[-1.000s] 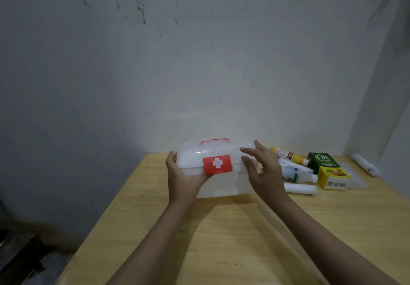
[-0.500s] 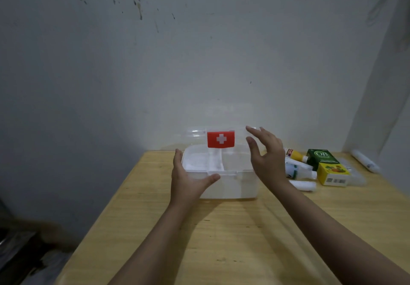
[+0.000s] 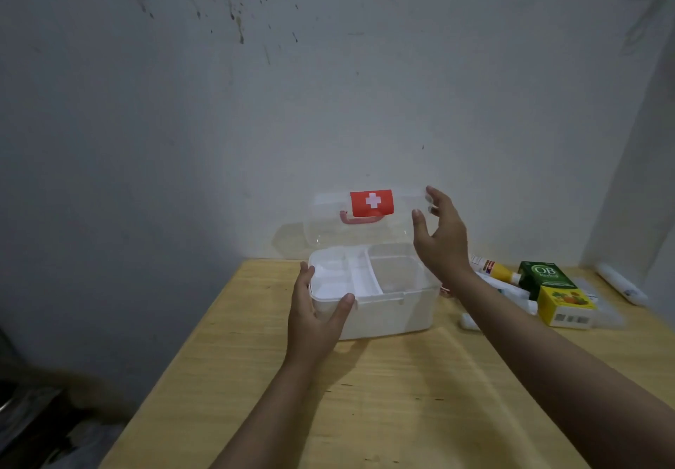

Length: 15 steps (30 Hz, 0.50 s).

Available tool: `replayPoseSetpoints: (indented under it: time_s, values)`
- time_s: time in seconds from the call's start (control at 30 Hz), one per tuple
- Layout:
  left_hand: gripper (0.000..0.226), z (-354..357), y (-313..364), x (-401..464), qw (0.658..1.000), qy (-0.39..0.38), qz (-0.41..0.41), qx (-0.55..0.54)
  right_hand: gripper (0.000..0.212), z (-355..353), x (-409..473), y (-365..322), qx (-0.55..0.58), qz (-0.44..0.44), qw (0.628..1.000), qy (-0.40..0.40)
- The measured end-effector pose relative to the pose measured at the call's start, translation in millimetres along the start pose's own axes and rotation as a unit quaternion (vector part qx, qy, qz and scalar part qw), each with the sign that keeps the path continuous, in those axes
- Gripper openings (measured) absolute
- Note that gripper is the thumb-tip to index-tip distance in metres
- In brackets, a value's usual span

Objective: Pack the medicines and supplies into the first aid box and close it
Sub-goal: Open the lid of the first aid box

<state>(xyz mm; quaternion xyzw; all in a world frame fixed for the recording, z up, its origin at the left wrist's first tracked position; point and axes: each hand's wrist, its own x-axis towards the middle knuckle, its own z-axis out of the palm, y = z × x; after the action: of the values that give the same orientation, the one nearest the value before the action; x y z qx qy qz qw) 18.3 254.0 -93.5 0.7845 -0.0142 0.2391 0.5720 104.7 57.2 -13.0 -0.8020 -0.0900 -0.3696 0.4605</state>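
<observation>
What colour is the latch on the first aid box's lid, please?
Red with a white cross, on the latch in the head view.

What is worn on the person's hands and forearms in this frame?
Nothing: the left hand and right hand are bare, without gloves, rings, watch or bracelets showing. Both forearms are uncovered right to the frame edge; no sleeve in view.
</observation>
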Motion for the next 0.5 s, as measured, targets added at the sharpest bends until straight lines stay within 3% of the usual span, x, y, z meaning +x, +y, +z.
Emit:
replayPoseSetpoints:
  time_s: [0.17, 0.33, 0.5]
  values:
    - [0.061, 5.2, -1.7, 8.5, 0.998, 0.014, -0.008, -0.062, 0.071, 10.6, 14.6, 7.5, -0.037, 0.008, 0.997, -0.069]
    - [0.048, 6.8, 1.2, 14.8, 0.992, 0.021, -0.034, -0.116, 0.076, 13.6, 23.0, 11.5, -0.044, 0.028, 0.993, -0.105]
    - [0.053, 7.3, 0.2, 19.9, 0.986, 0.007, -0.059, -0.159, 0.08, 15.5, 25.5, 14.4, -0.103, 0.072, 0.98, -0.152]
